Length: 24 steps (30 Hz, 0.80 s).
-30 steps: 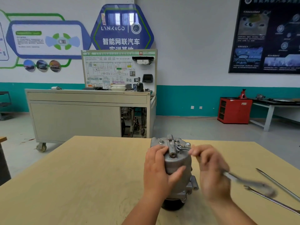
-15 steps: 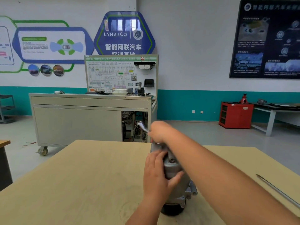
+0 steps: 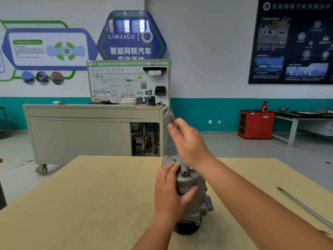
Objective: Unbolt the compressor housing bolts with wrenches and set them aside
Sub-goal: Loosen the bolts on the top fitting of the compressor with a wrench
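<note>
The left hand grips the compressor — right hand with wrench above.

Motion blur smears the right hand and the slim grey metal wrench it holds; at 4 o'clock the edge crops a long steel rod.

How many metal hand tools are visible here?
2: a blurred wrench in the right hand, raised above the compressor; a long slim tool lying on the table at right. More may sit beyond the edge.
</note>
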Each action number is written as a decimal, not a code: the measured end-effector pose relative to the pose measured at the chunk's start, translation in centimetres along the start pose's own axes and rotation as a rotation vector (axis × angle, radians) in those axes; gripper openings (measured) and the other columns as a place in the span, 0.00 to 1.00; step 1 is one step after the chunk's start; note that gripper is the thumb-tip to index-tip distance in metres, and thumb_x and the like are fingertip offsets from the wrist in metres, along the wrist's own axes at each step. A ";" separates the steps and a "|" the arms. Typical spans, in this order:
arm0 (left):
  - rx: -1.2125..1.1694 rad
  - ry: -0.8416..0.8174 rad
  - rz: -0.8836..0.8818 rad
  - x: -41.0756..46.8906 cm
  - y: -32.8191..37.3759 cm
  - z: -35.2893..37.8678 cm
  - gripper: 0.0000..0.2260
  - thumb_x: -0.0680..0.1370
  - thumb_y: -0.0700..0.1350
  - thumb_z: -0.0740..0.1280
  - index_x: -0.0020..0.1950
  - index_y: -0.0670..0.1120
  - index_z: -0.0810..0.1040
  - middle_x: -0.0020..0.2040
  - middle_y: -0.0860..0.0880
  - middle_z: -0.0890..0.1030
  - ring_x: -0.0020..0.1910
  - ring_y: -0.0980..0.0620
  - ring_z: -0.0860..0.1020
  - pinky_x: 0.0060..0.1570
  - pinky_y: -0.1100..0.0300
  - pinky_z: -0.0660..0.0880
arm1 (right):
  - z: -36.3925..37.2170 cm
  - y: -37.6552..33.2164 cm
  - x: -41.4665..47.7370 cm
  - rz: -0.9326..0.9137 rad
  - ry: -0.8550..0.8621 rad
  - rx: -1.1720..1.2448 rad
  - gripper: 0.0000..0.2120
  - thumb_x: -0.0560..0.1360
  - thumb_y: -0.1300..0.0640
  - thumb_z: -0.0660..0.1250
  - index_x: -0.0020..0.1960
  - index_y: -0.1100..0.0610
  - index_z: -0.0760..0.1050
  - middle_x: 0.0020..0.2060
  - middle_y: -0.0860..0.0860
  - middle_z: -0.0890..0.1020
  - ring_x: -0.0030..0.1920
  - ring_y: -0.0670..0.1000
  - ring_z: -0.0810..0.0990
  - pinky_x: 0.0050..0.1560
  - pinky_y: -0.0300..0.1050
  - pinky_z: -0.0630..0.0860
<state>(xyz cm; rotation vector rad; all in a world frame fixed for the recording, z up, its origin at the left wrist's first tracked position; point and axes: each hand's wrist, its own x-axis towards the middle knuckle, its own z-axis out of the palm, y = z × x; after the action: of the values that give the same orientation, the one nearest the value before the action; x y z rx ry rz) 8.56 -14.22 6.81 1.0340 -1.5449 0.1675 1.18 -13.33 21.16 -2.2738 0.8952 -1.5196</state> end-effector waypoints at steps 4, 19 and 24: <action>-0.013 0.012 0.017 0.2 0.3 -0.5 0.30 0.67 0.58 0.68 0.61 0.39 0.76 0.57 0.45 0.77 0.59 0.53 0.69 0.60 0.60 0.66 | -2.5 2.0 3.8 0.379 0.177 0.464 0.14 0.82 0.52 0.52 0.46 0.50 0.75 0.29 0.46 0.66 0.27 0.43 0.64 0.28 0.37 0.65; -0.060 0.021 0.027 0.1 0.3 -0.5 0.29 0.67 0.58 0.68 0.61 0.40 0.76 0.58 0.50 0.74 0.59 0.55 0.68 0.62 0.64 0.63 | -5.3 7.2 0.2 0.917 0.950 1.298 0.13 0.81 0.57 0.51 0.38 0.56 0.62 0.29 0.49 0.60 0.25 0.46 0.58 0.30 0.40 0.60; -0.058 0.015 0.019 0.1 0.5 -0.5 0.30 0.67 0.58 0.68 0.61 0.40 0.76 0.58 0.54 0.70 0.59 0.56 0.67 0.62 0.65 0.63 | -4.7 7.6 -0.3 0.864 0.868 1.249 0.16 0.82 0.51 0.52 0.37 0.55 0.60 0.29 0.49 0.59 0.26 0.46 0.58 0.29 0.39 0.58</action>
<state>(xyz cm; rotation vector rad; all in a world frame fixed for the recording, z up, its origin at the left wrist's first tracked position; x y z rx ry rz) 8.66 -13.64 7.23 0.9704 -1.5379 0.1428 -5.72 -18.47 18.88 -0.2648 0.5992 -1.7500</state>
